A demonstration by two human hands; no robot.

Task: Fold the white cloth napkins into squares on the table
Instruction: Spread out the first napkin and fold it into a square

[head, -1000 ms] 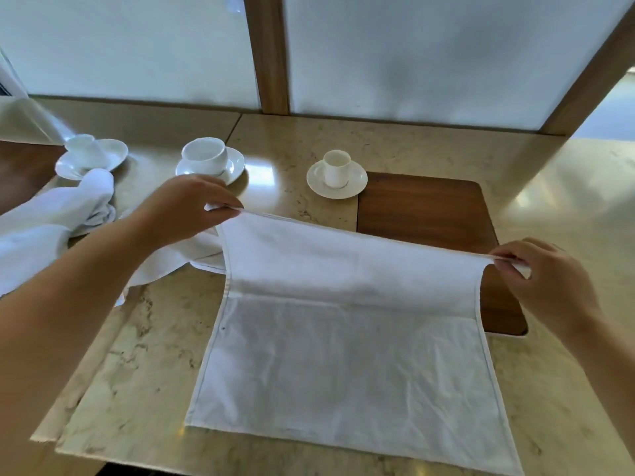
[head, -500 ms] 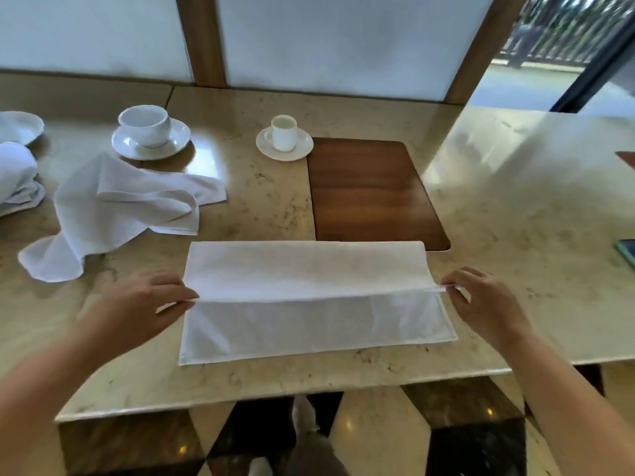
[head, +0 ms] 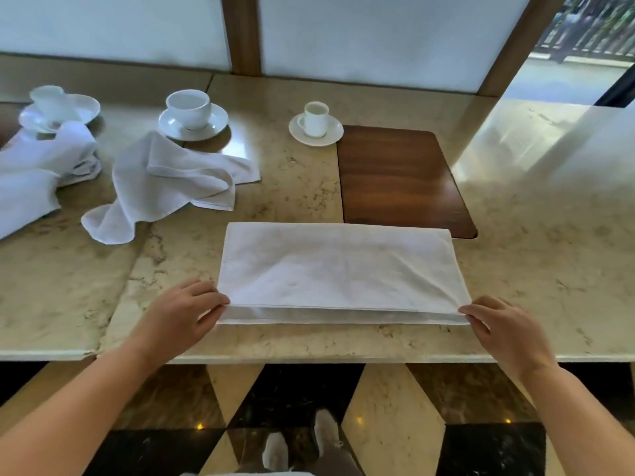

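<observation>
Here the white napkin point(head: 338, 273) lies folded in half on the marble table point(head: 536, 269), close to its near edge, its far corner over a wooden placemat point(head: 398, 176). The left hand point(head: 182, 317) pinches the top layer's near left corner; the right hand point(head: 505, 331) pinches the right one. A crumpled napkin point(head: 165, 183) lies further left.

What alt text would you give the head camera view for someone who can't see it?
Left hand and right hand pinch the near corners of a half-folded white napkin on a marble table. Crumpled napkins and cups lie beyond.
</observation>
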